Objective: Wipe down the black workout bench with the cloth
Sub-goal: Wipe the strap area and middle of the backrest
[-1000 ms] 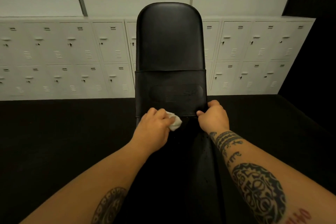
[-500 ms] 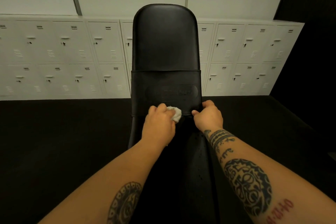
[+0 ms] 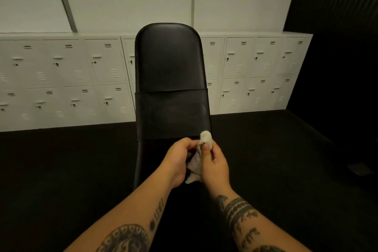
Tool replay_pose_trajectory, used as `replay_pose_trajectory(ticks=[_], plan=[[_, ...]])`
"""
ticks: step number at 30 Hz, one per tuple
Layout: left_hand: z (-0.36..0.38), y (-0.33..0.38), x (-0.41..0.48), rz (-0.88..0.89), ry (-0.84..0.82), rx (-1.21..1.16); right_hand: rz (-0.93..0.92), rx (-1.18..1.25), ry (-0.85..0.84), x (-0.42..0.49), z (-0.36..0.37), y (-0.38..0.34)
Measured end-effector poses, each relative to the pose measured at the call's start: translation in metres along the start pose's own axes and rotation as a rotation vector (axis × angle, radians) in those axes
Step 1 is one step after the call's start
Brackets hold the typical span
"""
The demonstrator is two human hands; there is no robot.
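status: the wipe looks paused mid-task, my read only. the small white crumpled cloth point(image 3: 196, 164) is off the pad, or barely at it, and held between both hands in front of the black padded workout bench point(image 3: 169, 71), about where the lower band of the inclined backrest meets the seat. can't tell if the bunched top end of the cloth touches the band behind it or only overlaps it in view.

done vs left: the vinyl is too dark to show wet streaks or dry patches, so wiped area can't be confirmed. the hands sit low, so i'd guess the upper backrest up to the rounded top is not yet done, and the seat nearest the camera is lost in shadow. call it partway at best.

hands:
- left hand point(image 3: 178, 161): fingers point(image 3: 189, 143) curled in narrow, pinching the left side of the cloth, loose tail hanging below the palm.
- right hand point(image 3: 216, 166): right thumb point(image 3: 206, 149) pressed on the cloth, other fingers wrapped behind it, wad sticking out above the thumb.
- neither hand rests on the bench.

looks like a refold or regrip to get a fresh face.

background: white metal lockers point(image 3: 61, 79) behind the bench, black floor point(image 3: 61, 169) around it.
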State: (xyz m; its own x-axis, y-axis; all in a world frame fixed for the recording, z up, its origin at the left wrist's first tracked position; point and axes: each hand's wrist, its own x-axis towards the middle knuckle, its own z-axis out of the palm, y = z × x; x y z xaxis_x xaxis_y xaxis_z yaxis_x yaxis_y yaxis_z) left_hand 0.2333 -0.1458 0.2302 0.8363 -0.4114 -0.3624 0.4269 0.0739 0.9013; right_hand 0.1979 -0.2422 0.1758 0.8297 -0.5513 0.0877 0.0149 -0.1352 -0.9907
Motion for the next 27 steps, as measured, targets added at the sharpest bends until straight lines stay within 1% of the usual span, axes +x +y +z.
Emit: replay_pose_trajectory(ticks=[1,2,5,7,9,11,12,18,21,23,25,27], plan=[[-0.004,0.002,0.001,0.043,0.022,0.100,-0.002,-0.068,0.018,0.000,-0.007,0.003],[-0.012,0.004,0.005,0.136,0.067,0.268,0.008,-0.124,0.053,0.001,-0.014,0.005],[-0.042,0.009,0.028,0.509,0.283,0.950,0.102,-0.189,0.189,0.008,-0.026,0.008],[-0.053,0.015,0.038,0.677,0.348,1.288,0.075,-0.289,0.205,0.015,-0.024,0.006],[-0.058,0.022,0.046,0.797,0.403,1.523,0.000,-0.385,0.176,0.019,-0.015,0.003],[-0.059,0.026,0.055,0.880,0.432,1.664,-0.098,-0.512,0.110,0.018,-0.004,0.007],[-0.059,0.027,0.060,0.889,0.424,1.727,-0.137,-0.573,0.073,0.016,0.001,0.011],[-0.057,0.049,0.068,0.922,0.268,2.061,-0.218,-0.777,-0.027,0.004,-0.001,0.035],[-0.053,0.057,0.066,0.920,0.179,2.223,-0.198,-0.750,-0.043,0.007,-0.004,0.038],[-0.051,0.053,0.063,0.925,0.163,2.311,-0.179,-0.712,-0.043,0.005,-0.002,0.036],[-0.055,0.049,0.062,0.902,0.160,2.338,-0.160,-0.680,-0.042,0.004,-0.001,0.034],[-0.060,0.050,0.060,0.873,0.121,2.316,-0.148,-0.667,-0.049,0.004,-0.002,0.032]])
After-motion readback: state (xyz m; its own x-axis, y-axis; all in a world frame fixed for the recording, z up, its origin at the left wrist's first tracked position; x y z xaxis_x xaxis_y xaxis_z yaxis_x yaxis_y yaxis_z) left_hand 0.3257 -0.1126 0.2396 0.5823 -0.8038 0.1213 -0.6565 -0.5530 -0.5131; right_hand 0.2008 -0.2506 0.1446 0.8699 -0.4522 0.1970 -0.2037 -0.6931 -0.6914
